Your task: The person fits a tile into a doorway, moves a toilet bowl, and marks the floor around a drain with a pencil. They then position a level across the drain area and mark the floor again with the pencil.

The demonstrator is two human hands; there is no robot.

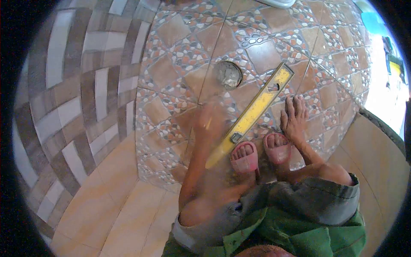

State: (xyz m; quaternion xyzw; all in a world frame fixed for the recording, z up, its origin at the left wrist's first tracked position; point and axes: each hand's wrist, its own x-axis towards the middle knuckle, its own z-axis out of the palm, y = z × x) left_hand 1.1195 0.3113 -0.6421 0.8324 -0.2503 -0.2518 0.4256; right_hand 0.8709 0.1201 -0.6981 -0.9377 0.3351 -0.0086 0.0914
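My left hand (209, 120) is smeared by motion just left of a yellow spirit level (253, 112). A thin yellowish streak shows at its fingers, too blurred to name. The spirit level lies slantwise on the tiled floor, its lower end blurred beside my left forearm. On the other side of the level, my right hand (295, 118) rests on the tiles with its fingers stretched out, holding nothing. A round drain hole (230, 75) with a grey inside sits in the floor above my left hand.
My feet in pink slippers (245, 162) stand close below the level. Patterned floor tiles (171, 64) meet a brown and white tiled wall (81, 77) on the left. A white object (278, 2) sits at the top edge. Beyond a doorway edge (381, 126), the right side is bright.
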